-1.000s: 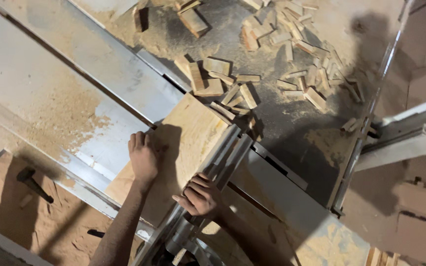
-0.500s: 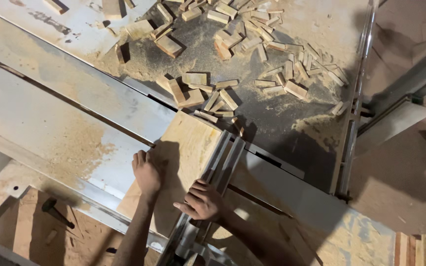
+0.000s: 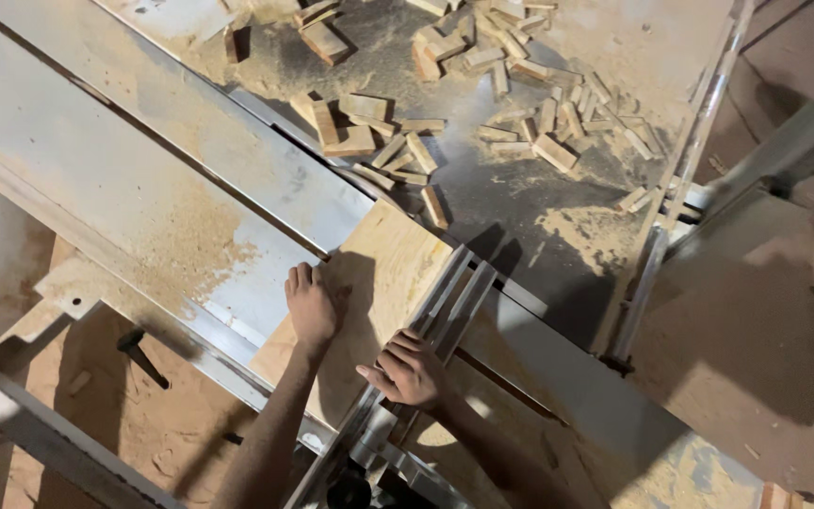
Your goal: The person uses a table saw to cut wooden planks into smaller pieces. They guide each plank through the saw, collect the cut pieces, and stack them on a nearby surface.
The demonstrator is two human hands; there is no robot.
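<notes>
So the plywood panel [image 3: 383, 273] is lying flat on the grey metal bench [image 3: 190, 188] of the saw. Its long axis runs on a diagonal, from the lower left near the person up toward the upper right, and its far corner points at the pile of offcuts. The face is pale and smooth-looking with a faint grain. Shadow covers the near half.

The left hand [image 3: 313, 306] is pressed flat on top of the panel near its left edge, fingers together and stretched out. It isn't wrapped round anything, just palm-down on the wood. The right hand [image 3: 410, 370] sits just beside it with the fingers curled over the metal fence rail [image 3: 445, 311], which lies along the panel's right edge and follows the same diagonal. So that grip is closed on the rail. The rail is ribbed aluminium with several parallel channels.

No real containers anywhere. The closest thing is the far side of the bench, where a heap of small wood offcuts [image 3: 482, 85] sits loose in the sawdust [image 3: 577, 226]. They're short rectangular blocks and thin strips, all jumbled at different angles. There's another dusting of sawdust on the grey surface left of the panel.

A thin metal bar [image 3: 680, 179] runs steeply down the right side, well apart from both hands. Lower left, under the bench, there's a dark hammer-like tool [image 3: 138, 353] on the dusty floor.
</notes>
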